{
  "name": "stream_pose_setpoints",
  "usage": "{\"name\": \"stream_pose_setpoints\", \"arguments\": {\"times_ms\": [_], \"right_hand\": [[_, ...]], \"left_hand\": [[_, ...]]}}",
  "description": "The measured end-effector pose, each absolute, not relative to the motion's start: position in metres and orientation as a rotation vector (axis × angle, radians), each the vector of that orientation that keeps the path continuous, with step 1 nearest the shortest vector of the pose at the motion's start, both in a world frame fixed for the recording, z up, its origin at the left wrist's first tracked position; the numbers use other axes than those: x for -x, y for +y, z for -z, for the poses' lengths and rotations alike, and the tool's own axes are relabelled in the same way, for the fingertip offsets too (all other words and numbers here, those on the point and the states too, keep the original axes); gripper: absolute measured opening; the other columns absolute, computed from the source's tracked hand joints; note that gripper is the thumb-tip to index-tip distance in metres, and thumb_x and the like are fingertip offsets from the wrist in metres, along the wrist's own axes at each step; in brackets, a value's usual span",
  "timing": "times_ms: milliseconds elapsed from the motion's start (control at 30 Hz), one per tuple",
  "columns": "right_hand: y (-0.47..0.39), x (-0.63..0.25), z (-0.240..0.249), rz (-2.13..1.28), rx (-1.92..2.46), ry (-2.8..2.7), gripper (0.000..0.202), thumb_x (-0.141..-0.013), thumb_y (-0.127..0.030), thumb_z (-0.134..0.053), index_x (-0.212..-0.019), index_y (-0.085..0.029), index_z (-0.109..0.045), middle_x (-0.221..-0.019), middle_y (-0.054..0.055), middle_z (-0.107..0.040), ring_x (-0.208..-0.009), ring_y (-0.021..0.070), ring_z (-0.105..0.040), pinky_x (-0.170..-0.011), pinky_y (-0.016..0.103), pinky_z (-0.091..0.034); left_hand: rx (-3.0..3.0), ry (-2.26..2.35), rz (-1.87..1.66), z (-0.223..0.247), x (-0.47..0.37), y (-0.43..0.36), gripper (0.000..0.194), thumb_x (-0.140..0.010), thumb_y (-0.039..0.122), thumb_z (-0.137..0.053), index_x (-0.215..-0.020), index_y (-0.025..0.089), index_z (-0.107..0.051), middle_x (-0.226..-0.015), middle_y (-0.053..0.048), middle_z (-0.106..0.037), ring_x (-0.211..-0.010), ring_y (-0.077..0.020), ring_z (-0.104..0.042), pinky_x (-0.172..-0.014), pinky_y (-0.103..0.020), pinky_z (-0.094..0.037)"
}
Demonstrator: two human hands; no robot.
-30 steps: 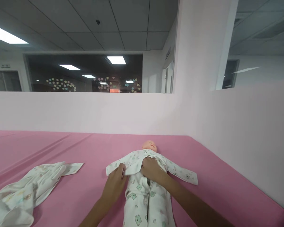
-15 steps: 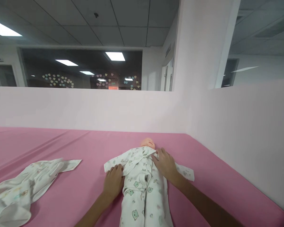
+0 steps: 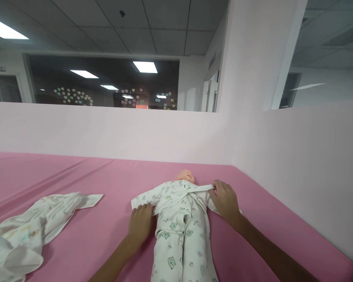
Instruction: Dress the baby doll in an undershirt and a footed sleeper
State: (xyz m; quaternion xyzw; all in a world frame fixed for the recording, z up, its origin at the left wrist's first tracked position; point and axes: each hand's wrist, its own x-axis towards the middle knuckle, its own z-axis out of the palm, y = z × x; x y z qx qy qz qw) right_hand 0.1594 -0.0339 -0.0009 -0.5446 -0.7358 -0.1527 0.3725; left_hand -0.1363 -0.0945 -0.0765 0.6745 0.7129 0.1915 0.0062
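A doll [image 3: 186,176] lies on its back on the pink surface, its head toward the wall. It wears a white printed top [image 3: 172,194] and matching trousers [image 3: 170,250]. My right hand [image 3: 226,199] pinches the end of a white cloth tie [image 3: 201,188], which stretches tight from the doll's chest out to the right. At the doll's left-side edge in the picture, my left hand [image 3: 141,222] is closed at the side of the top, below the sleeve; its fingertips and what they grip are partly hidden.
Another white printed garment [image 3: 44,219] lies crumpled on the pink sheet [image 3: 100,239] at the left. A low white wall [image 3: 111,133] with windows above borders the far side and continues along the right.
My right hand has moved right, away from the doll's chest, drawing the tie out straight. My left hand stays beside the top. The view has shifted slightly.
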Motion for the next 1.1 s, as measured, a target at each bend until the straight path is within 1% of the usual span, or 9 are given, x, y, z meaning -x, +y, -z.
{"name": "stream_pose_setpoints", "arguments": {"times_ms": [167,333,433,600,767,867,967,1033,1100], "right_hand": [[-0.059,-0.169,0.034,0.313,1.120,-1.923,0.011,-0.088,-0.022,-0.042,-0.076,-0.022,-0.044,-0.075,0.004,-0.056,-0.073,0.0203,-0.049,-0.066,0.031,-0.037],[-0.077,-0.167,0.067,0.176,1.030,-1.970,0.005,-0.087,-0.021,-0.045,-0.085,-0.021,-0.050,-0.081,0.005,-0.059,-0.078,0.0206,-0.052,-0.071,0.033,-0.042],[-0.071,-0.166,0.069,0.018,1.168,-1.986,0.016,-0.086,-0.029,-0.050,-0.099,-0.021,-0.054,-0.092,0.006,-0.062,-0.085,0.0228,-0.055,-0.075,0.035,-0.043],[-0.064,-0.176,0.061,-0.160,1.413,-1.985,0.022,-0.087,-0.022,-0.033,-0.066,-0.023,-0.039,-0.070,0.002,-0.056,-0.067,0.0198,-0.053,-0.059,0.031,-0.038],[-0.105,-0.187,0.071,0.005,1.496,-2.158,0.028,-0.085,-0.023,-0.039,-0.060,-0.022,-0.026,-0.059,0.000,-0.050,-0.055,0.0171,-0.046,-0.053,0.030,-0.029],[-0.126,-0.181,0.079,0.071,1.402,-2.256,0.026,-0.086,-0.022,-0.042,-0.061,-0.023,-0.037,-0.062,0.001,-0.055,-0.058,0.0182,-0.050,-0.057,0.032,-0.035],[-0.124,-0.168,0.075,0.185,1.286,-2.154,0.015,-0.082,-0.013,-0.044,-0.081,-0.023,-0.055,-0.081,0.005,-0.063,-0.074,0.0221,-0.058,-0.068,0.034,-0.042],[-0.116,-0.158,0.064,0.266,1.197,-2.111,0.030,-0.077,-0.007,-0.044,-0.098,-0.023,-0.058,-0.094,0.007,-0.064,-0.085,0.0238,-0.059,-0.075,0.036,-0.044],[-0.106,-0.147,0.051,0.286,1.135,-2.114,0.031,-0.077,-0.006,-0.042,-0.098,-0.023,-0.059,-0.093,0.007,-0.064,-0.085,0.0234,-0.058,-0.077,0.036,-0.043]], "left_hand": [[-1.935,2.014,-0.879,0.067,0.128,-0.100,0.012,-0.087,0.019,-0.038,-0.087,0.020,-0.049,-0.087,-0.005,-0.064,-0.079,-0.0218,-0.057,-0.065,-0.031,-0.039],[-1.946,1.695,-1.199,0.053,0.118,-0.110,0.024,-0.085,0.022,-0.040,-0.104,0.022,-0.055,-0.114,-0.007,-0.059,-0.108,-0.0233,-0.052,-0.087,-0.037,-0.044],[-2.000,1.546,-1.238,0.038,0.102,-0.118,0.027,-0.088,0.026,-0.041,-0.110,0.024,-0.056,-0.124,-0.008,-0.054,-0.119,-0.0249,-0.047,-0.093,-0.040,-0.044],[-2.333,1.584,-1.087,0.018,0.083,-0.112,0.030,-0.088,0.025,-0.043,-0.115,0.024,-0.055,-0.123,-0.007,-0.055,-0.114,-0.0244,-0.048,-0.099,-0.043,-0.038],[-2.219,1.967,-0.896,0.032,0.106,-0.100,0.029,-0.092,0.022,-0.031,-0.111,0.021,-0.052,-0.110,-0.008,-0.060,-0.100,-0.0240,-0.057,-0.081,-0.038,-0.042],[-2.184,2.083,-0.764,0.045,0.120,-0.098,0.025,-0.094,0.025,-0.031,-0.108,0.021,-0.051,-0.108,-0.008,-0.062,-0.094,-0.0238,-0.060,-0.074,-0.035,-0.041],[-2.233,2.139,-0.689,0.051,0.122,-0.096,0.023,-0.094,0.024,-0.034,-0.109,0.021,-0.050,-0.112,-0.008,-0.062,-0.096,-0.0242,-0.061,-0.070,-0.032,-0.040],[-2.294,2.169,-0.666,0.053,0.119,-0.093,0.025,-0.094,0.020,-0.030,-0.110,0.021,-0.050,-0.109,-0.008,-0.064,-0.096,-0.0246,-0.062,-0.068,-0.032,-0.039],[-2.349,2.139,-0.712,0.053,0.117,-0.092,0.029,-0.094,0.017,-0.026,-0.109,0.021,-0.051,-0.103,-0.008,-0.066,-0.094,-0.0245,-0.062,-0.068,-0.032,-0.040]]}}
